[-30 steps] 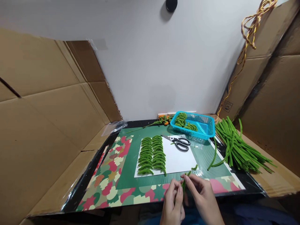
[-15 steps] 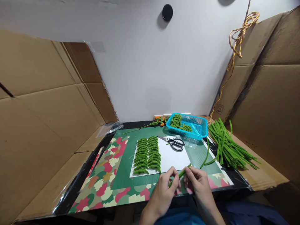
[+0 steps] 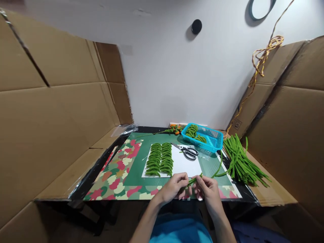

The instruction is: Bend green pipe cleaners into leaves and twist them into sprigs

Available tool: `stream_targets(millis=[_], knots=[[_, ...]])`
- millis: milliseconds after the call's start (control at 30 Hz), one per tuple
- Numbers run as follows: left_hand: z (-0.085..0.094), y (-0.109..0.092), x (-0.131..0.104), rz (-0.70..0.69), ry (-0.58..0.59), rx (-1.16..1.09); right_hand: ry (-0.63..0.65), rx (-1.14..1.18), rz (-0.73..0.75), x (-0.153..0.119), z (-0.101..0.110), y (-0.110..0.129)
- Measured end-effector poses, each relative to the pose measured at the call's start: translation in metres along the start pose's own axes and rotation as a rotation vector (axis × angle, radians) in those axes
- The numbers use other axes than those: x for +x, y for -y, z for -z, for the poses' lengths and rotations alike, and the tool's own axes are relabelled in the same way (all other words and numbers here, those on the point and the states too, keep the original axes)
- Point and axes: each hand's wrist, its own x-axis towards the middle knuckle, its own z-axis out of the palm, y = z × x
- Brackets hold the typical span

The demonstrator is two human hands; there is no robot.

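Note:
Between my hands is a short green fuzzy pipe cleaner (image 3: 192,181), held at the table's front edge. My left hand (image 3: 177,185) pinches its left part, and my right hand (image 3: 206,187) grips its right end between thumb and fingers; the fingers partly hide it. Ahead and to the left, two columns of curved green pipe-cleaner pieces (image 3: 153,158) lie on a white sheet (image 3: 186,168). Scissors with black and white handles (image 3: 189,153) rest on the same sheet, blades pointing left.
A blue plastic basket (image 3: 215,145) holding more curved green pieces stands at the back. On the right lies a large bundle of long green pipe cleaners (image 3: 240,162). Orange flowers (image 3: 177,128) lie behind. Cardboard walls (image 3: 76,118) flank the table.
The camera view has shifted, showing more below the table's front edge. Both hands still hold the pipe cleaner and are slightly closer together around it.

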Motion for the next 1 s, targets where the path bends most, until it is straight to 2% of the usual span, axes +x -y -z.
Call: stream_targets(millis=[267, 500, 833, 1000], knots=[[-0.001, 0.006, -0.003, -0.045, -0.018, 0.048, -0.036, -0.07, 0.072, 0.0, -0.002, -0.002], [-0.002, 0.008, -0.006, -0.082, -0.065, 0.08, -0.001, -0.07, 0.122, 0.0, 0.002, -0.009], [-0.008, -0.002, -0.006, -0.057, -0.129, 0.333, 0.021, -0.023, 0.135, 0.003, -0.002, 0.0], [-0.009, -0.005, -0.004, -0.029, -0.134, 0.345, 0.01, 0.019, 0.14, 0.003, 0.0, 0.0]])
